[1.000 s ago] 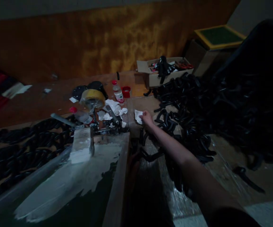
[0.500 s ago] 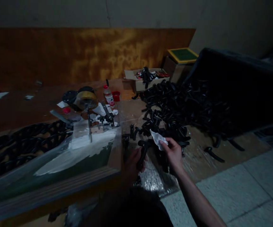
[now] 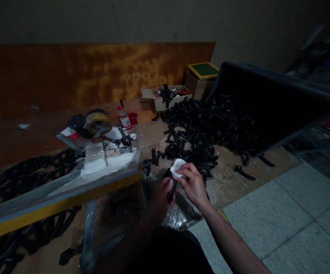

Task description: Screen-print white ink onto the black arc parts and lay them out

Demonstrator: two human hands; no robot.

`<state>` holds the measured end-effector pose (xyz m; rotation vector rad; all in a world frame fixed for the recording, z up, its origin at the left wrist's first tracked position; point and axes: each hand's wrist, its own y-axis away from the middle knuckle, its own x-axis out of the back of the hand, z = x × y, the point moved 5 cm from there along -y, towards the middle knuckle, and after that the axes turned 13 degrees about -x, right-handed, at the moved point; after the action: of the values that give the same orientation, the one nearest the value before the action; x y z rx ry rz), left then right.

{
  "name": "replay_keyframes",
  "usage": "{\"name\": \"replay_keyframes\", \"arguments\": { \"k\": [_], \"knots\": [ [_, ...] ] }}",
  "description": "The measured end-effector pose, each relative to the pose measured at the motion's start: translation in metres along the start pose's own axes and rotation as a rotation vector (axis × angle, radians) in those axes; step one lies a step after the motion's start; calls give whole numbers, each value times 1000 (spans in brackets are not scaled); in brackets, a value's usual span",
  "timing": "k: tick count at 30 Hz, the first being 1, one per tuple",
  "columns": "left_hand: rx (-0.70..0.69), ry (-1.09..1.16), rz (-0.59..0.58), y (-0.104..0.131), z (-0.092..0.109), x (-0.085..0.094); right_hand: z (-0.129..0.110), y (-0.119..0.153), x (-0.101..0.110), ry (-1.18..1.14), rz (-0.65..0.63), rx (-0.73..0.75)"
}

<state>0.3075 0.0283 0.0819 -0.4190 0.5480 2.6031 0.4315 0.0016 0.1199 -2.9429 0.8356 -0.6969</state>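
Note:
My left hand (image 3: 162,195) is closed around a curved black plastic handle (image 3: 171,191), low in front of my body. A crumpled white piece of paper or cloth (image 3: 177,167) is pinched between the fingertips of my right hand (image 3: 192,182). The white piece lies against the upper end of the handle and hides part of it. Just beyond my hands spreads a heap of similar black handles (image 3: 201,121).
A large dark crate (image 3: 279,72) lies tipped at the right behind the heap. At the left stands a yellow-edged framed screen (image 3: 125,184) with white paste. Behind are a bottle (image 3: 124,118), a tape roll (image 3: 98,122) and a cardboard box (image 3: 159,103).
My right hand has brought the white piece left and onto the top of the handle. The framed screen now appears raised and tilted, showing black parts beneath it. My view has shifted slightly right.

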Motion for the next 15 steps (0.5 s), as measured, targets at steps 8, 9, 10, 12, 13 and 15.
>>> {"name": "replay_keyframes", "arguments": {
  "k": [8,9,10,12,13,15],
  "knots": [
    [-37,-135,11,-5,0,6,-7,-9,-10,23,-24,24],
    [-40,-138,13,-6,0,7,-7,-9,-10,22,-8,25],
    [-40,-136,10,-6,0,8,-7,-9,-11,19,5,27],
    [-31,-125,7,-6,1,11,-6,-9,-11,21,5,31],
    [-27,-120,10,-6,0,13,-5,-9,-11,28,-17,32],
    [-22,-125,13,-7,-2,15,-5,-10,-12,57,-81,31]
  ]
}}
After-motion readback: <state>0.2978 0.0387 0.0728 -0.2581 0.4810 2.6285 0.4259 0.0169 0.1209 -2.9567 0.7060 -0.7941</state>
